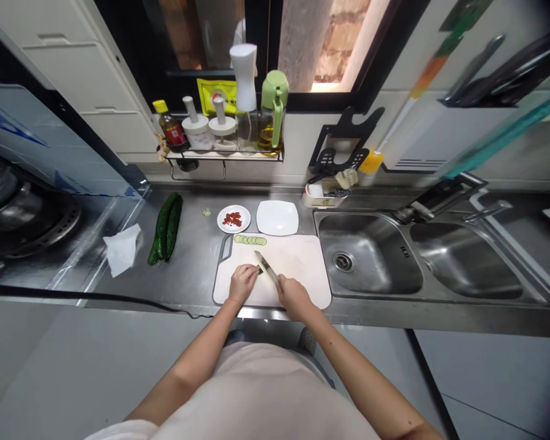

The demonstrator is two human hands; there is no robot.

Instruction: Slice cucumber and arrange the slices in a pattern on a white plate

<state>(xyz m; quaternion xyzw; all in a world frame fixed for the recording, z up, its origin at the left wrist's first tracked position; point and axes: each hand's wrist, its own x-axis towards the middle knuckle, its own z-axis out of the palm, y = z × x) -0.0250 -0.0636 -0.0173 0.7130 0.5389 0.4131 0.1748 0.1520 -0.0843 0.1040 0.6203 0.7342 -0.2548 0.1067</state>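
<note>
My right hand (293, 296) is closed round the handle of a kitchen knife (267, 267), whose blade points up and to the left over the white cutting board (302, 263). Beside the blade, my left hand (243, 282) has its fingers pinched together at a small dark green piece (260, 270), mostly hidden, which looks like cucumber. Along the board's far left edge lies a row of overlapping cucumber slices (250, 240). Behind the board stand a small white plate (220, 221) with chopped red bits (233, 219) and a white square dish (277, 217).
Whole cucumbers (165, 229) and a crumpled white tissue (122, 249) lie to the left, short of the stove (64, 214). A double sink (371, 253) adjoins the board on the right. Above the counter, a wall rack (224, 156) carries bottles and seasoning jars.
</note>
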